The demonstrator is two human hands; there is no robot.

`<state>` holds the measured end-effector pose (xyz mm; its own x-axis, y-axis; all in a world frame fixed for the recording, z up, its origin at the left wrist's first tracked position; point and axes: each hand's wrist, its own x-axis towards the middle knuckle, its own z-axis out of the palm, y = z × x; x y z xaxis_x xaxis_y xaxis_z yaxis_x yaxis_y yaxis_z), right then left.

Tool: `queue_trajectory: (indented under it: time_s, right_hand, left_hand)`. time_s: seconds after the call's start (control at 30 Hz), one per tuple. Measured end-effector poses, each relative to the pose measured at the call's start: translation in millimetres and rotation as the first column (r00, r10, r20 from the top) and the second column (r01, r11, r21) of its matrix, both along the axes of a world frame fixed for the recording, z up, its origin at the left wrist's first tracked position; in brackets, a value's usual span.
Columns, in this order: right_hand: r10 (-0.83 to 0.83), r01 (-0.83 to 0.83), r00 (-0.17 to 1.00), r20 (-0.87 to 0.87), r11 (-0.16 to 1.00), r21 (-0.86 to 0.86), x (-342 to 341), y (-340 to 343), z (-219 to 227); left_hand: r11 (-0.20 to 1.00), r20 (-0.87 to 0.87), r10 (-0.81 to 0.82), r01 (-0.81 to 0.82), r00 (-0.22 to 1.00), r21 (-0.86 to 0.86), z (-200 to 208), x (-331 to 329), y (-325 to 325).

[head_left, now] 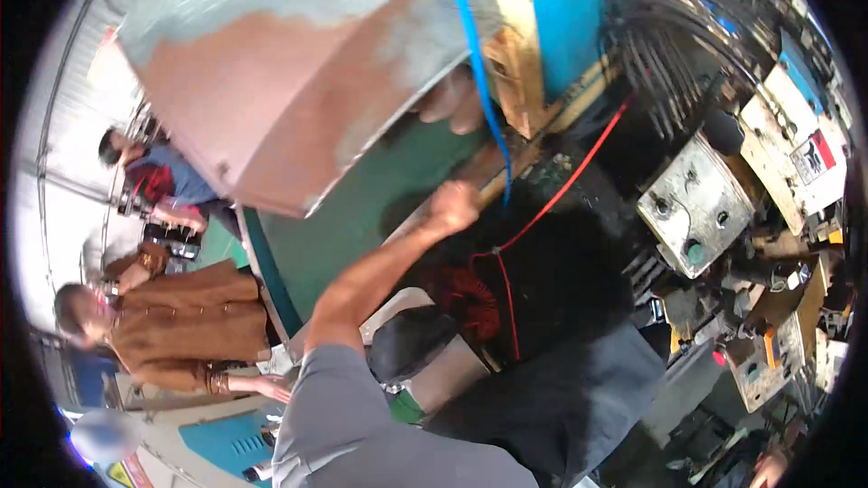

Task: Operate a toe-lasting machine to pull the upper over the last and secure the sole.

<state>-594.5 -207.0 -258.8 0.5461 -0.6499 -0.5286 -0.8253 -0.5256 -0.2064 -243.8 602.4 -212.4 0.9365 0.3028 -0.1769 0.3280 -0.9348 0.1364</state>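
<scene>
One large metal panel (262, 95) stood tilted over a green tabletop (353, 217), filling the far left and reaching toward the middle. It was two-toned: a dull pinkish-brown patch spread over its nearer part, and the farther part was grey-white with streaky pale marks. One straight crease ran down it, splitting the brown into a lighter and a darker face, and one small dark spot sat near its near left corner. Its right edge showed as a thin bright line.

One bare forearm in a grey sleeve led to the left hand (452, 208), just beside the tabletop's right edge, near the panel but apart from it. The fingers looked curled; whether they gripped anything, I could not tell. The right hand was out of view, so I could not tell its state. One blurred set of fingers (452, 104) showed at the panel's right edge, owner unclear.

There were one blue hose (479, 63) hanging just right of the panel, one red cord (579, 172) bent at a small knot farther right, and one pale plate (696, 203) beyond that. Two people stood at left: one in a brown jacket (190, 325), nearer, and one in a blue top (185, 176), farther off.
</scene>
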Motion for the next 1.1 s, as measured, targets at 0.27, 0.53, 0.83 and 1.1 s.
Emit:
queue_trajectory:
  time_s: [0.27,0.53,0.83,1.1]
  right_hand:
    - [-0.126,0.083,0.954,0.272,0.983,0.165,-48.5,-19.3,-22.4]
    - [-0.477,0.525,0.851,0.221,0.751,-0.400,-304.3,-26.3,37.7]
    - [-0.734,0.725,0.659,0.163,0.678,0.122,-489.5,132.5,35.9]
    - [-0.882,0.828,0.282,0.377,0.423,0.368,-356.7,87.1,55.6]
  left_hand:
    - [0.712,0.441,-0.124,0.389,0.889,-0.585,27.5,-85.0,-253.8]
    - [0.743,0.366,-0.514,0.616,0.776,-0.262,8.2,-109.3,-391.9]
    - [0.645,0.364,-0.539,0.650,0.759,-0.401,-6.9,-83.6,-369.2]
    - [0.554,0.098,-0.617,0.520,0.781,-0.651,36.2,-80.9,-404.5]
